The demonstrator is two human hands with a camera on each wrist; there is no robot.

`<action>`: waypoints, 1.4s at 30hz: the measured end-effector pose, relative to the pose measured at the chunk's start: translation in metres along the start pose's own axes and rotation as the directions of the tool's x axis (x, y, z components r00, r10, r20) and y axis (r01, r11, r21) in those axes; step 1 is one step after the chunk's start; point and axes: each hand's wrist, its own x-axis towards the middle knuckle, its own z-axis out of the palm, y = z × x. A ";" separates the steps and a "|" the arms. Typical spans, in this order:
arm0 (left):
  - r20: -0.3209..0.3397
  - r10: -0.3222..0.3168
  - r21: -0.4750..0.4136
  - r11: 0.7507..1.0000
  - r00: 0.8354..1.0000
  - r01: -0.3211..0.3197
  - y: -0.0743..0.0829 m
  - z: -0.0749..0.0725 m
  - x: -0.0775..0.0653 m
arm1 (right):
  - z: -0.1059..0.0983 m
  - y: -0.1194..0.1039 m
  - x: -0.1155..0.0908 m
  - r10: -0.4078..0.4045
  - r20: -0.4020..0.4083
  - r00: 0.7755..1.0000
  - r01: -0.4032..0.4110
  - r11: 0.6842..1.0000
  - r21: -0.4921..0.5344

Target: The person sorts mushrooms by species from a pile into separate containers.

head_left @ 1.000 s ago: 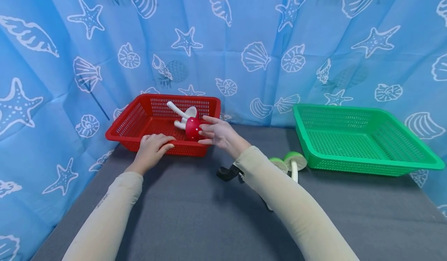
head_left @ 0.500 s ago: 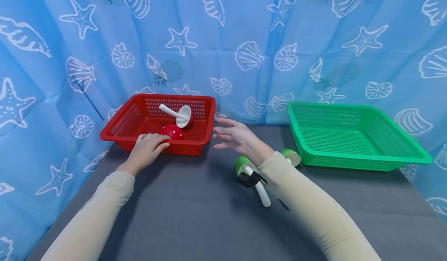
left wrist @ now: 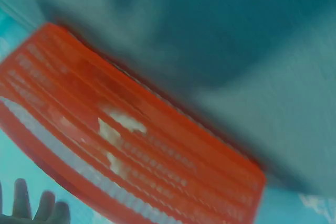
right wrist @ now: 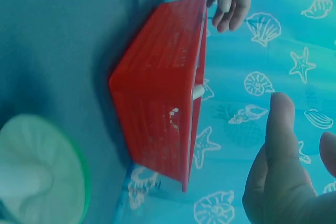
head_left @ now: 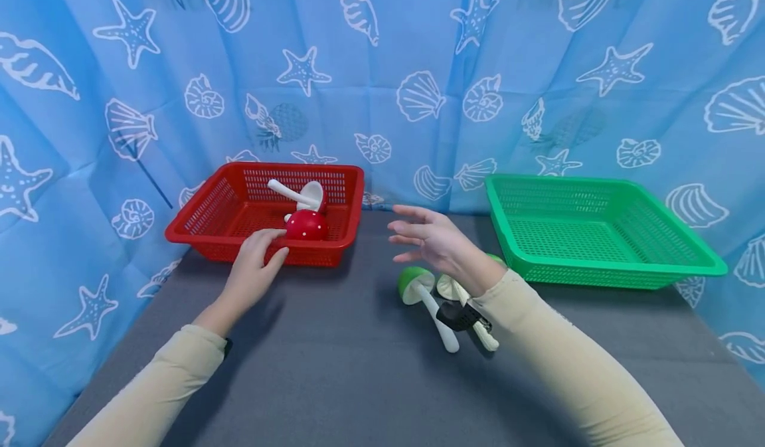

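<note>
In the head view my left hand (head_left: 254, 268) is at the front rim of the red basket (head_left: 206, 251), thumb and fingers apart and holding nothing. Inside that basket lie red toy mushrooms: a white-dotted cap (head_left: 307, 225) near the front, and behind it one with a long white stem (head_left: 293, 193). My right hand (head_left: 439, 241) hovers over the grey table with loosely extended fingers and nothing in them. Below it lies a green-capped mushroom (head_left: 415, 284); beside that a second mushroom (head_left: 448, 289) is partly covered by the black wrist camera. In the left wrist view, fingertips (left wrist: 44, 205) show beside the basket.
A green basket (head_left: 597, 271) stands at the back right. Another bit of green cap (head_left: 496, 259) peeks out behind my right wrist. A blue curtain (head_left: 382, 68) with shell prints hangs behind the grey table (head_left: 335, 367).
My right hand has drawn back to the right, away from the red basket, and the red mushroom it was at now rests inside. The left hand has loosened at the rim.
</note>
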 end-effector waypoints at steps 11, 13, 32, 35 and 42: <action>0.075 -0.012 -0.157 0.987 0.997 0.024 0.028 0.024 -0.020 | -0.030 0.000 -0.028 -0.086 -0.035 0.996 0.075 0.970 -0.231; 0.104 -0.012 -0.162 0.986 0.994 0.029 0.030 0.027 -0.022 | -0.035 -0.002 -0.034 -0.124 -0.039 0.992 0.108 0.954 -0.281; 0.329 -0.011 -0.273 0.956 0.944 0.107 0.063 0.069 -0.032 | -0.085 -0.001 -0.079 -0.359 -0.120 0.926 0.160 0.656 -0.737; 0.339 -0.001 -0.289 0.951 0.941 0.106 0.069 0.075 -0.032 | -0.090 -0.001 -0.083 -0.371 -0.121 0.921 0.147 0.618 -0.772; 0.346 0.025 -0.316 0.944 0.938 0.092 0.079 0.084 -0.029 | -0.102 0.000 -0.090 -0.392 -0.127 0.911 0.127 0.559 -0.819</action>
